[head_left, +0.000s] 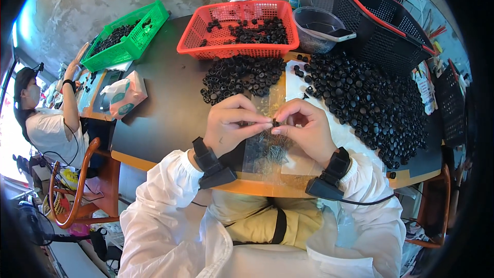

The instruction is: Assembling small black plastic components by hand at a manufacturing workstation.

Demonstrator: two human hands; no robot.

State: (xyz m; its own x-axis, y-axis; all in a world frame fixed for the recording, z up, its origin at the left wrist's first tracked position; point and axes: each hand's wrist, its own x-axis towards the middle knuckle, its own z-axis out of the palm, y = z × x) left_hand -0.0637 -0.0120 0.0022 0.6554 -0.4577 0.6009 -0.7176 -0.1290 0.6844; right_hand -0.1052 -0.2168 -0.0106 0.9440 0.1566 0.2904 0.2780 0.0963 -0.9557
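Just above the table's near edge, my left hand (234,123) and my right hand (303,122) meet fingertip to fingertip. Between them they pinch a small black plastic part (276,123), mostly covered by the fingers. Below the fingers lies a little heap of thin metal screws or pins (275,150). Beyond my left hand is a pile of black ring-shaped plastic parts (242,74). To the right spreads a larger pile of round black caps (360,100), partly on a white sheet (337,131).
A red basket (236,51) holding black parts stands at the back, beside a clear tub (314,41) with a phone on its rim. A black basket (375,25) is at back right. At left are a tissue pack (127,95), a green basket (126,44) and another person (51,128).
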